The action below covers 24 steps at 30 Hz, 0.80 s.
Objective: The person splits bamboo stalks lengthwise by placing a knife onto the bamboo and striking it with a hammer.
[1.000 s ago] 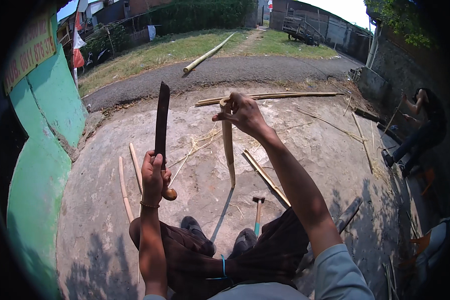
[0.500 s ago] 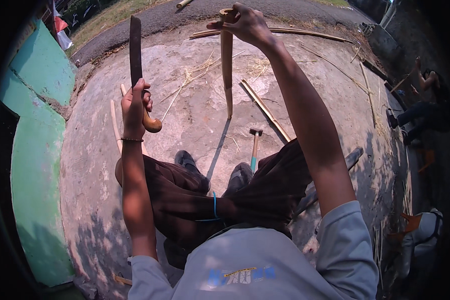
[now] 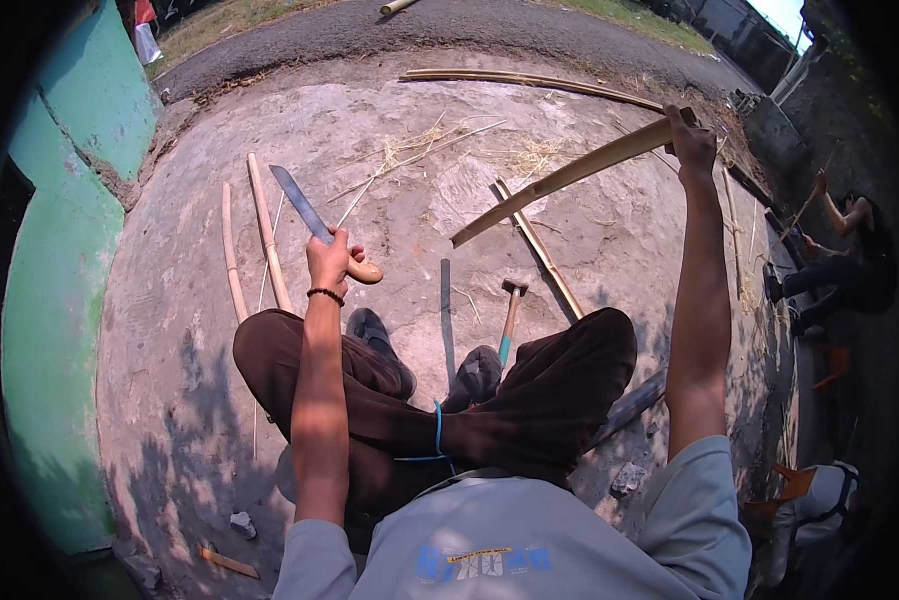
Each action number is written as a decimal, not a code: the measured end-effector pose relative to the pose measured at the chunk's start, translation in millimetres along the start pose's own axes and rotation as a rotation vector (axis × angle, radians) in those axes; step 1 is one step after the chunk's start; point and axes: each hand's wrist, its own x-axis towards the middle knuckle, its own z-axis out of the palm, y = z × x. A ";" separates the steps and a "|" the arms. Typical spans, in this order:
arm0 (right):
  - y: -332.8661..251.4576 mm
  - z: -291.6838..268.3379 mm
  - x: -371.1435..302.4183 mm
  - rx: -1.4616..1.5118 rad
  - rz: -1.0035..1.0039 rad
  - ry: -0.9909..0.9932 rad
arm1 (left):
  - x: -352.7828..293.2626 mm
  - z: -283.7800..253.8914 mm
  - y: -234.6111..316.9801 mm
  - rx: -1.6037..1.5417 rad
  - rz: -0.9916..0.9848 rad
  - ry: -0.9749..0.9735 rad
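Observation:
My left hand (image 3: pixel 330 262) is closed on a machete (image 3: pixel 302 204), gripping it near its light wooden handle. The dark blade points up and to the left. Raised at the right, my right hand (image 3: pixel 694 148) grips the upper end of a split bamboo piece (image 3: pixel 580 168). That piece slants down to the left, and its lower end hangs above the concrete, apart from its shadow. A hammer (image 3: pixel 511 312) with a teal grip lies between my feet and another split bamboo length (image 3: pixel 538 250).
Two pale bamboo poles (image 3: pixel 268 230) lie left of my knees. Shavings (image 3: pixel 400 158) litter the ground ahead, and a long bamboo strip (image 3: pixel 530 78) lies near the road. A green wall (image 3: pixel 65 340) stands at left. At the far right a person (image 3: pixel 840 245) works with a stick.
My right hand has moved right, tilting the bamboo from upright to a slant. My left hand has come lower and rightward, and the machete now leans left.

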 end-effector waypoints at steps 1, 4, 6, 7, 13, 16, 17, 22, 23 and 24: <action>7.8 -7.2 -7.6 0.167 -0.027 -0.051 | 7.0 -10.7 -1.0 0.043 0.021 0.041; 55.2 -38.6 3.3 0.419 0.182 0.004 | 18.0 -3.8 7.1 0.039 0.026 0.091; 70.8 -37.3 -15.0 0.645 0.274 -0.056 | 27.0 -5.2 17.6 -0.006 0.047 0.140; 84.8 -28.1 -23.5 0.747 0.309 -0.085 | 31.1 -11.2 24.4 -0.044 0.076 0.170; 194.1 53.1 -101.5 1.136 0.691 -0.147 | 54.4 -19.6 98.2 -0.167 0.272 0.305; 211.3 102.5 -148.3 1.224 0.898 -0.144 | 67.0 -35.1 139.6 -0.200 0.378 0.075; 209.7 122.2 -171.2 1.244 0.932 -0.174 | 64.1 -39.8 154.5 -0.221 0.400 -0.010; 191.4 203.0 -279.2 1.204 1.237 -0.266 | 65.3 -44.6 172.6 -0.132 0.459 -0.146; 193.4 204.9 -297.9 1.129 1.311 -0.437 | 68.2 -48.3 166.1 -0.129 0.451 -0.116; 208.1 204.0 -309.8 1.144 1.417 -0.465 | 72.7 -36.3 158.4 -0.121 0.433 -0.114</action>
